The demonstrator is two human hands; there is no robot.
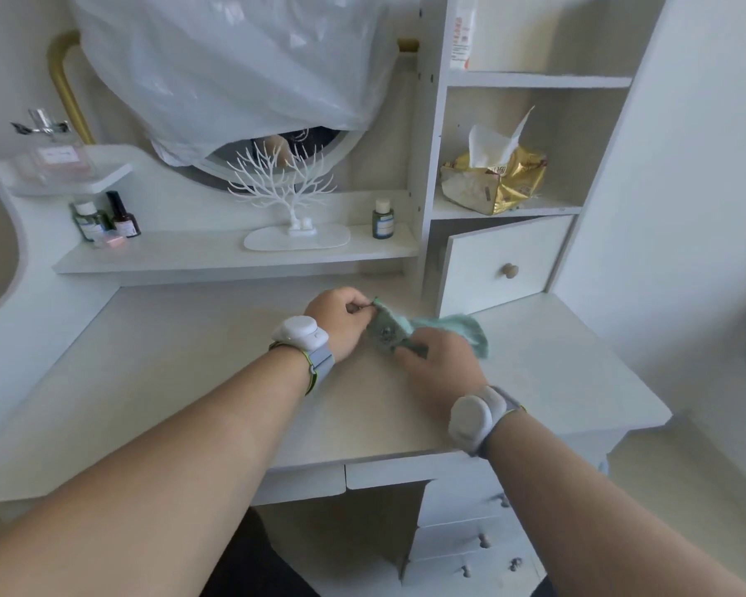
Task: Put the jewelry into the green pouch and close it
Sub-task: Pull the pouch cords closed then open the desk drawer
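Note:
A small green pouch (457,327) of thin mesh lies on the white dressing table (190,381), between my two hands. A dark piece of jewelry (387,335) shows through the mesh inside it. My left hand (337,316) pinches the pouch's left end near its top edge. Lower down, my right hand (442,366) grips the pouch's front edge. The pouch's right end fans out loose past my right hand. Whether the pouch's mouth is closed is hidden by my fingers.
A white tree-shaped jewelry stand (296,209) sits on the raised shelf behind. Small bottles (104,217) stand at the shelf's left and one bottle (382,219) at its right. A cabinet door (502,262) hangs ajar at right, below a tissue pack (494,178).

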